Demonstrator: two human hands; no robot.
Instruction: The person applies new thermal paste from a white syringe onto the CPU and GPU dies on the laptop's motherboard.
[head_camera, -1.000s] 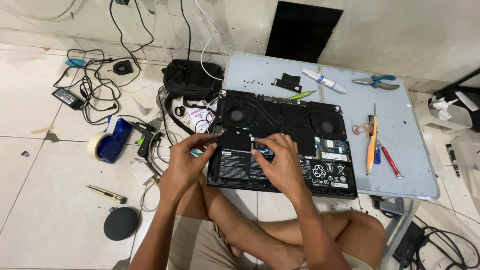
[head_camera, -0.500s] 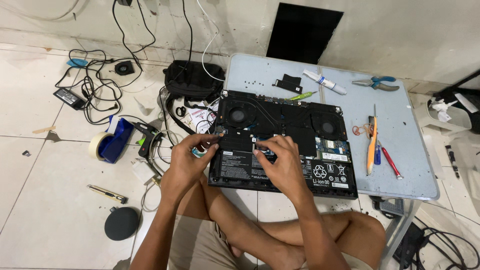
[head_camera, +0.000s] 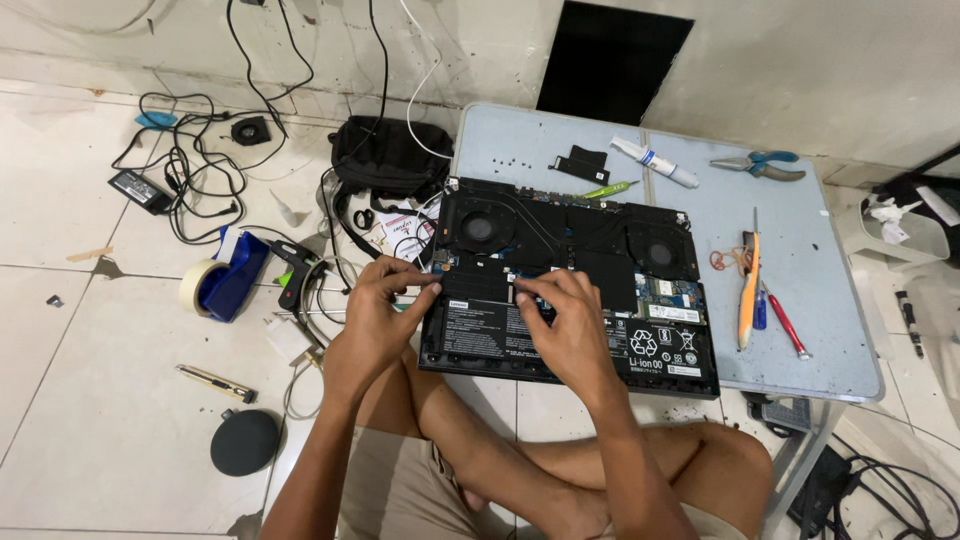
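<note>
Now | both hands (head_camera: 385, 310) (head_camera: 565, 325) on opened laptop (head_camera: 570, 285) | grips curled, holding nothing visible | white-labelled black battery (head_camera: 500, 330)

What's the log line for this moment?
left hand: at laptop's left edge | right hand: fingertips on battery top edge | opened laptop: on low table

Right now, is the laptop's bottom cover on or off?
Off. The laptop lies bottom side up with both fans, heat pipes and battery exposed; the left hand and right hand rest on the internals.
</note>
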